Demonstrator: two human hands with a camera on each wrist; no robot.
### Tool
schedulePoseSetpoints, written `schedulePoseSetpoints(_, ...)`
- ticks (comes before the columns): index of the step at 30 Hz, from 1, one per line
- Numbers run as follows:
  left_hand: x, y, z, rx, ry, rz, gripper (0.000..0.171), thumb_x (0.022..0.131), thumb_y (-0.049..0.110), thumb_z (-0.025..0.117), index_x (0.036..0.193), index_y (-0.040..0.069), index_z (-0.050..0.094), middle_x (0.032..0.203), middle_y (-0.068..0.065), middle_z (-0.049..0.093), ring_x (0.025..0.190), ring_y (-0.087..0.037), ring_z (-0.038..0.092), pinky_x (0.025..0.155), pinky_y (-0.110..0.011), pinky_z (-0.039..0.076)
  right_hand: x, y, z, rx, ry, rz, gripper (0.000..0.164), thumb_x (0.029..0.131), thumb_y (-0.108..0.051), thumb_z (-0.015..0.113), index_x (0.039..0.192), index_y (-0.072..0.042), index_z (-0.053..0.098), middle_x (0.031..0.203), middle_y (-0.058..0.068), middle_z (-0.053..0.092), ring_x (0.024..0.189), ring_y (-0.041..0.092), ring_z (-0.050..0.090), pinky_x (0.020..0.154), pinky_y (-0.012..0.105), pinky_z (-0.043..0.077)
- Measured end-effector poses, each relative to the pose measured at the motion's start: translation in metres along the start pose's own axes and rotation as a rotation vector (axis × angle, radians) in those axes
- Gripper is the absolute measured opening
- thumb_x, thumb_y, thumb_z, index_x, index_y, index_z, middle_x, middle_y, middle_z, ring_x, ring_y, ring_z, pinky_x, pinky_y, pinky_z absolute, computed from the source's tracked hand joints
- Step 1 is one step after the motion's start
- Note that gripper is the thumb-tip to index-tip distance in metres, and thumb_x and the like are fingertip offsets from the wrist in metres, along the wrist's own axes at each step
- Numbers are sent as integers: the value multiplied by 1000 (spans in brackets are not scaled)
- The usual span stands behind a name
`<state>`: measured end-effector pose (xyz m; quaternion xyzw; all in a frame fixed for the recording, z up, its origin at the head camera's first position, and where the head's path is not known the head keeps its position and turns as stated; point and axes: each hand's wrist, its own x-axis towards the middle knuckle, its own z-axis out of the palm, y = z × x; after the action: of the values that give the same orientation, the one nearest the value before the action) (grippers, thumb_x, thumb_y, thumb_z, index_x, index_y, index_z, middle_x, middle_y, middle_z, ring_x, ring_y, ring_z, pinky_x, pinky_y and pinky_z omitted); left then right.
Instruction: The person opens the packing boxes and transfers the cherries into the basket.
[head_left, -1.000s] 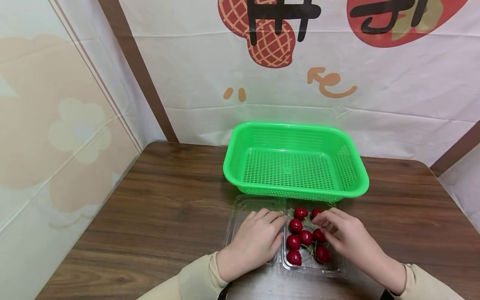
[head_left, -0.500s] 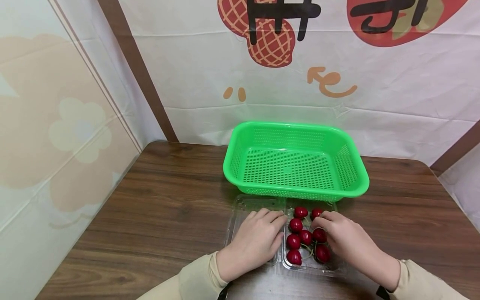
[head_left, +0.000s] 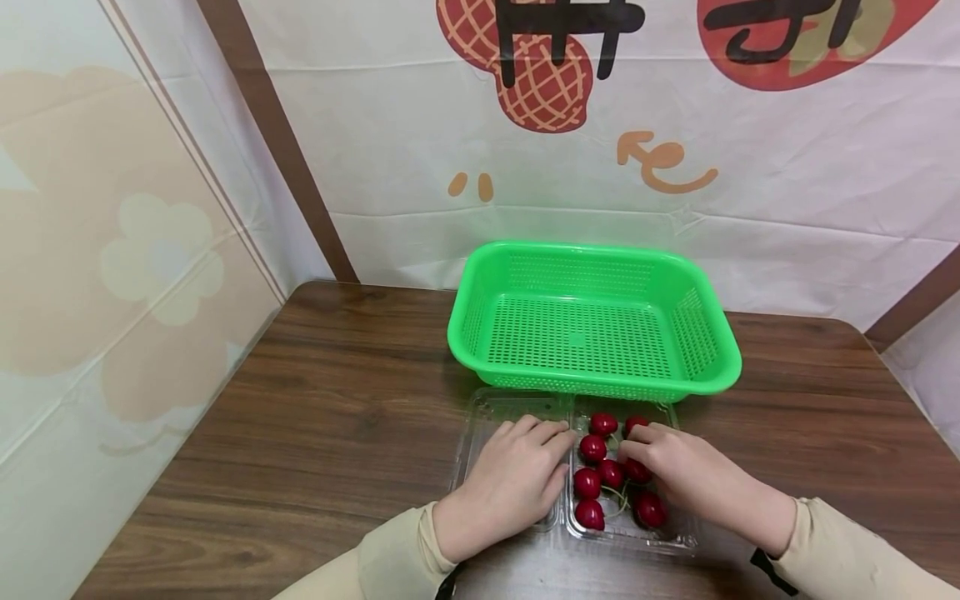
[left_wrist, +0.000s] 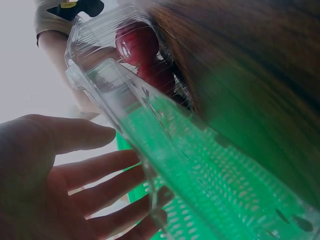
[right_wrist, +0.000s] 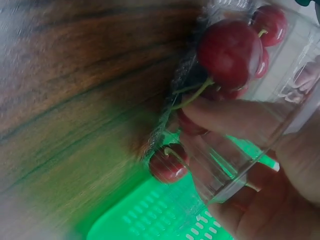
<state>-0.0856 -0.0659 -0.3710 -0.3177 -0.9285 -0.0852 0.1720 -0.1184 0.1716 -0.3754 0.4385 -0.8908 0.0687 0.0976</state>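
Note:
A clear plastic clamshell box (head_left: 600, 540) lies opened on the table, with several red cherries (head_left: 589, 514) in its right half. Over its lid (head_left: 465, 450), on the left, is my left hand (head_left: 517, 471); the fingers are extended and touch the lid's rim near the hinge. My right hand (head_left: 693, 471) reaches into the box from the right. In the right wrist view its thumb and forefinger pinch a cherry (right_wrist: 190, 124), partly hidden behind the thumb. A larger cherry (right_wrist: 230, 54) with a green stem sits beside the thumb.
A green plastic basket (head_left: 723, 379) with a perforated bottom stands just behind the box, close to its far edge. Under both is a dark wood-grain table (head_left: 337, 450). A printed white cloth (head_left: 390, 167) hangs behind the table.
My right hand has lowered slightly leftward among the cherries, and its fingers have closed in on one. The near right cherry has shifted slightly. My left hand has stayed in place.

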Motion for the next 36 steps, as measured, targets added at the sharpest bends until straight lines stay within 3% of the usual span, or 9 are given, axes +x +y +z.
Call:
schedulePoseSetpoints(9, 0, 0, 0, -1, 11, 3, 33, 83, 27, 58, 112, 14, 66, 114, 0, 65, 98, -17, 55, 76, -32, 47, 1, 5, 0, 54, -48, -36, 35, 60, 12, 61, 81, -16, 61, 70, -9, 52, 58, 4, 48, 47, 26, 47)
schedulePoseSetpoints(18, 0, 0, -1, 3, -3, 1, 33, 84, 27, 58, 113, 14, 65, 115, 0, 65, 99, -17, 55, 76, -32, 47, 0, 8, 0, 119, -28, -74, 37, 59, 11, 62, 85, -15, 62, 74, -8, 53, 60, 3, 49, 48, 23, 47)
schedulePoseSetpoints(23, -1, 0, -2, 3, -9, -2, 34, 84, 28, 58, 114, 14, 65, 115, 0, 65, 99, -17, 55, 77, -32, 48, 1, 9, 0, 146, -5, -63, 36, 58, 9, 64, 84, -16, 59, 75, -9, 50, 58, 1, 46, 46, 19, 45)
schedulePoseSetpoints(36, -1, 1, -2, 3, -4, 1, 34, 84, 28, 57, 113, 13, 65, 115, -1, 65, 99, -17, 55, 77, -31, 47, 1, 11, 0, 182, 33, -67, 41, 59, 0, 76, 96, -15, 62, 84, -4, 55, 66, 7, 57, 54, 19, 51)
